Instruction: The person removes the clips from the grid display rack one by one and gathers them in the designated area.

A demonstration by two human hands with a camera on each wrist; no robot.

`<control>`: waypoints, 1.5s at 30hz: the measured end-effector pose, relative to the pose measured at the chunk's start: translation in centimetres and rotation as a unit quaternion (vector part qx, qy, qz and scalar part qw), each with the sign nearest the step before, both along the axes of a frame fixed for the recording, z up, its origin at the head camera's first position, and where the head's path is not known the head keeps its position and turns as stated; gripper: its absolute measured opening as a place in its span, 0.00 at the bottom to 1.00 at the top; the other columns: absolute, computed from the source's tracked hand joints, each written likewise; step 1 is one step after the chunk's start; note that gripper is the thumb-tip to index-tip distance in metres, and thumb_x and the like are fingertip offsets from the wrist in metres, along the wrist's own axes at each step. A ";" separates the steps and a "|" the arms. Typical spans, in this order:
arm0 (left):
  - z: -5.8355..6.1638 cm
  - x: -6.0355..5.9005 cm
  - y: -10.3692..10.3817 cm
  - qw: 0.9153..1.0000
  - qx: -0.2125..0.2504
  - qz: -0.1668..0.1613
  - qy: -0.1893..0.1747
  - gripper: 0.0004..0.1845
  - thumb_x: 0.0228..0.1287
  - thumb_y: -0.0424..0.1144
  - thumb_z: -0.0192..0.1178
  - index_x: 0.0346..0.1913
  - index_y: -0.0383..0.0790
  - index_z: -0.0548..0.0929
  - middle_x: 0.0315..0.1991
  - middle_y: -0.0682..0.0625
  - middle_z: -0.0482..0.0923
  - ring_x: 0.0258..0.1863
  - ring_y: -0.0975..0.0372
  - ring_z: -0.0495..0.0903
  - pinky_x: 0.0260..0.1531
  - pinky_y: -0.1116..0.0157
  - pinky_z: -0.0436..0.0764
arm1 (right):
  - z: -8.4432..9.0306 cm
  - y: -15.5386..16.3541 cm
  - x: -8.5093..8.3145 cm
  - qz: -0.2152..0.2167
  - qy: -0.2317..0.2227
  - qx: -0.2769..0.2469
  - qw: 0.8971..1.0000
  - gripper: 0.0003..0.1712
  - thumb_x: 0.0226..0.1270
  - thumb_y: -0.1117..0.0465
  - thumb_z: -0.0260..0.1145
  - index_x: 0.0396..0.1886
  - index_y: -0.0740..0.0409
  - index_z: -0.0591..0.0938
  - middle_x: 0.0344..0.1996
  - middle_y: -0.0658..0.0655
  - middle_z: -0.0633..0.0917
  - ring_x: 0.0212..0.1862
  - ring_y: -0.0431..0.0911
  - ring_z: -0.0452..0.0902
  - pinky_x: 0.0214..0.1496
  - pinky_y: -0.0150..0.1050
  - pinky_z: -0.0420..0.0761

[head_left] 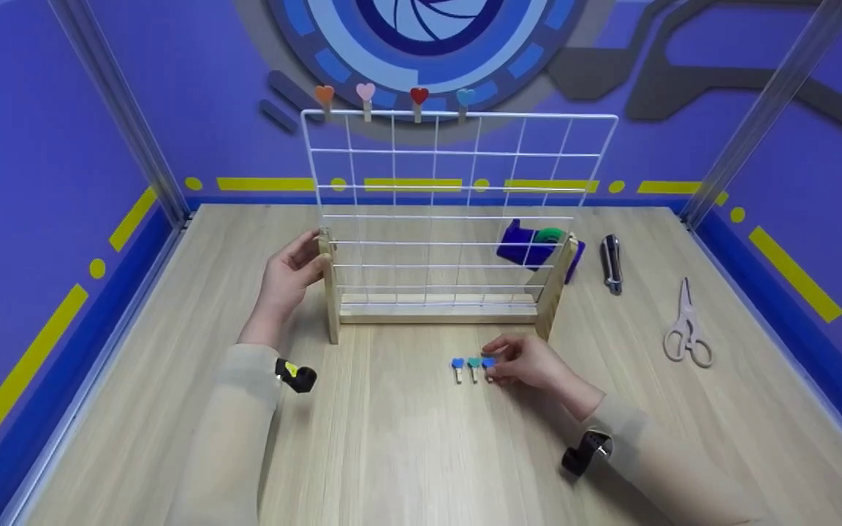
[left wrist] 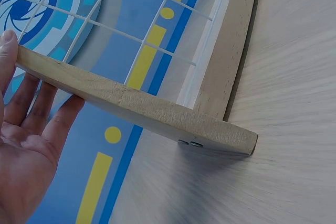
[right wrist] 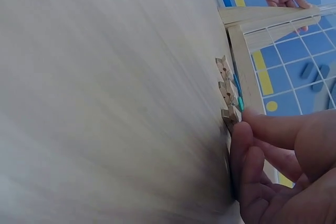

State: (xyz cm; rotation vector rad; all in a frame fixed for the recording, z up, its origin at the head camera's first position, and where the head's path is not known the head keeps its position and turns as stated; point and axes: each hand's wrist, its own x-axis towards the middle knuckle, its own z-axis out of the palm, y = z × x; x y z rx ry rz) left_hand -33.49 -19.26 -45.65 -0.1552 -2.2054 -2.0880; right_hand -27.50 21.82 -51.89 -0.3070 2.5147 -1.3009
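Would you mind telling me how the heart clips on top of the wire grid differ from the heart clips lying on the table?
The clips on the grid number four, in orange, pink, red and teal; the clips on the table number three, in blues and teal. Those on the grid stand upright, pegged along the top wire; those on the table lie flat in a row. No hand is at the grid clips, while the right hand touches the rightmost table clip. All are small wooden pegs with hearts.

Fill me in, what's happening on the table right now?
A person's left hand holds the left wooden post of a white wire grid rack standing on the table. The right hand pinches the rightmost of three heart clips lying in a row in front of the rack. Four heart clips sit along the rack's top wire.
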 end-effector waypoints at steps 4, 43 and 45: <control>0.2 0.0 0.1 1.000 0.004 0.002 0.002 0.31 0.74 0.36 0.62 0.77 0.44 0.69 0.70 0.41 0.75 0.61 0.64 0.80 0.57 0.71 0.84 | 0.4 0.4 -0.2 0.002 0.001 -0.017 1.000 0.19 0.63 0.71 0.73 0.54 0.67 0.84 0.30 0.58 0.87 0.28 0.40 0.80 0.29 0.33 0.82; 0.0 -0.2 0.0 1.000 -0.002 0.003 -0.002 0.31 0.74 0.37 0.62 0.77 0.44 0.68 0.70 0.40 0.76 0.59 0.66 0.81 0.56 0.71 0.84 | 24.4 -1.6 -1.9 -0.039 0.213 -0.249 0.944 0.18 0.65 0.64 0.75 0.54 0.58 0.86 0.43 0.50 0.90 0.42 0.42 0.86 0.43 0.30 0.87; 0.0 -0.2 0.0 1.000 -0.001 0.002 -0.001 0.31 0.74 0.37 0.62 0.77 0.44 0.68 0.70 0.40 0.76 0.59 0.67 0.80 0.56 0.71 0.84 | 25.5 -2.0 -2.1 -0.044 0.224 -0.262 0.938 0.18 0.64 0.64 0.76 0.54 0.57 0.86 0.44 0.51 0.90 0.43 0.43 0.86 0.44 0.30 0.87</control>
